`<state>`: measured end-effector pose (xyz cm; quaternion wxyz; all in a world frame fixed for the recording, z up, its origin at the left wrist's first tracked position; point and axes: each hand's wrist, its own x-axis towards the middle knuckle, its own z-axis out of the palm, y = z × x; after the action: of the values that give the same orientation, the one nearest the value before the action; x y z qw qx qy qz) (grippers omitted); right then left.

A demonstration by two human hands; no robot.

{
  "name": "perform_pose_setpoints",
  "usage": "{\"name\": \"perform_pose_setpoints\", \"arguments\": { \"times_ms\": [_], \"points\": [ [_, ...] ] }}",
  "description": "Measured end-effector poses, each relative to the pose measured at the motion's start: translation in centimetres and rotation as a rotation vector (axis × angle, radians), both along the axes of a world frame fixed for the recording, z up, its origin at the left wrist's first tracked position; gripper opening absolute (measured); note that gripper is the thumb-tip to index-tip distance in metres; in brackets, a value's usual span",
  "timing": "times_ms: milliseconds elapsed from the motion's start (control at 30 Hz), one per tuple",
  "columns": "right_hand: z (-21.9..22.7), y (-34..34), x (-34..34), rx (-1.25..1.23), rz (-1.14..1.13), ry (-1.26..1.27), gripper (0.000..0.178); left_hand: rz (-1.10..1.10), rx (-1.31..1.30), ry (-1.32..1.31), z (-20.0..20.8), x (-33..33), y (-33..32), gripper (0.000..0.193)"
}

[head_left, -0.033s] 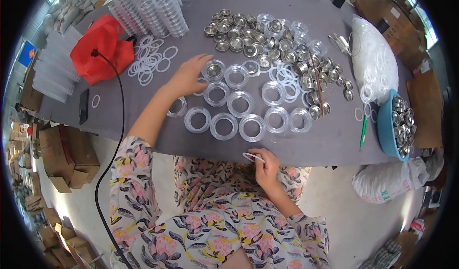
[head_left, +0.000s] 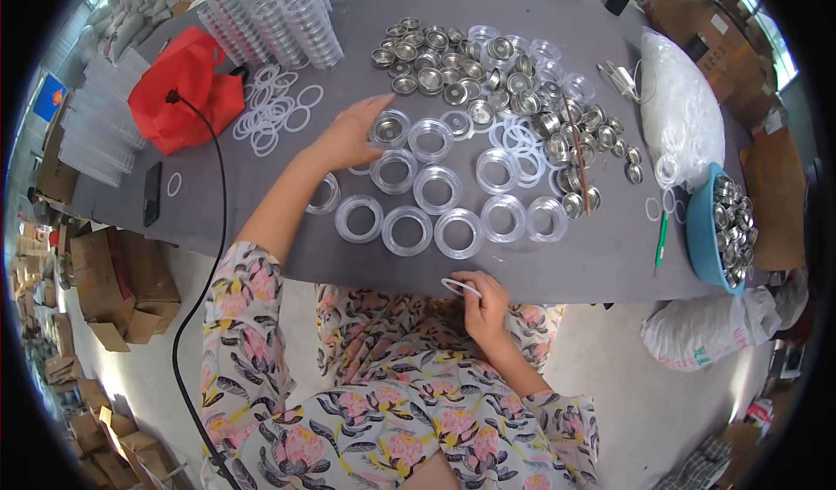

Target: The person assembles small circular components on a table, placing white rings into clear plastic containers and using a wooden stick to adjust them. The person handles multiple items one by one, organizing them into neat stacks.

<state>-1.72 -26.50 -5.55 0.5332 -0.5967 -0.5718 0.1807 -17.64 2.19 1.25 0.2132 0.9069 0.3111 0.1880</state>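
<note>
Two hands are at work, one up on the grey counter [head_left: 261,194] and one at its near edge. Since the picture a moment earlier nothing has visibly shifted: both hands and the rows of lids sit as they did, so the work reads as paused mid-step rather than advanced.

Left hand [head_left: 348,137] lies flat and loose on the counter, fingers spread, their tips touching a clear round lid with a metal cup [head_left: 389,129] set in it; it grips nothing. Right hand [head_left: 484,305] is below the counter's front edge, over the lap, pinching a thin white ring [head_left: 459,286] between thumb and fingers.

Beyond the left hand lie two rows of clear plastic lids [head_left: 435,207], open side up and just beside one another. Further back sits a heap of metal cups [head_left: 488,72], loose white rings [head_left: 274,111] to the left beside a red bag [head_left: 178,89], stacks of clear containers [head_left: 279,11], and a blue bowl [head_left: 701,237] of metal parts at the right.
</note>
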Motion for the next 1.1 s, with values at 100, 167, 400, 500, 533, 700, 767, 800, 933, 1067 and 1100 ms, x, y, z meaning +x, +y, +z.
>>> {"name": "perform_pose_setpoints", "arguments": {
  "times_ms": [100,167,400,500,533,700,767,800,933,1067,1100],
  "points": [
    [0.4,0.0,0.0,0.026,0.011,-0.007,0.012,-0.067,-0.149,0.153,0.0,1.9,2.8,0.075],
    [0.4,0.0,0.0,0.028,0.021,-0.004,0.012,-0.096,-0.271,0.28,0.1,2.2,3.8,0.077],
    [0.5,0.1,-0.1,0.007,0.012,0.003,0.016,-0.269,-0.248,0.413,0.9,1.7,4.5,0.08],
    [0.4,0.1,-0.2,0.013,0.0,-0.005,0.017,-0.287,-0.14,0.45,1.0,1.5,3.8,0.078],
    [0.4,0.1,-0.2,0.018,-0.004,-0.007,0.017,-0.292,-0.092,0.468,0.9,1.5,3.5,0.077],
    [0.3,0.2,-0.2,0.026,-0.023,-0.044,0.014,-0.022,-0.156,0.136,-0.5,1.8,3.6,0.077],
    [0.2,0.2,-0.2,0.051,-0.033,-0.066,0.009,0.098,-0.406,-0.304,-1.3,1.7,4.2,0.078],
    [0.2,0.3,-0.3,0.061,-0.032,-0.069,0.009,0.133,-0.594,-0.564,-1.3,1.7,4.3,0.079],
    [0.0,0.2,-0.3,0.043,-0.021,-0.079,0.014,0.213,-0.754,-0.856,-2.2,1.4,4.7,0.08],
    [-0.1,0.2,-0.3,0.031,-0.033,-0.107,0.016,0.432,-0.488,-0.442,-1.8,1.5,4.3,0.076],
    [-0.1,0.1,-0.4,0.032,-0.031,-0.102,0.016,0.417,-0.326,-0.252,-2.7,1.2,4.6,0.076]
  ]
}}
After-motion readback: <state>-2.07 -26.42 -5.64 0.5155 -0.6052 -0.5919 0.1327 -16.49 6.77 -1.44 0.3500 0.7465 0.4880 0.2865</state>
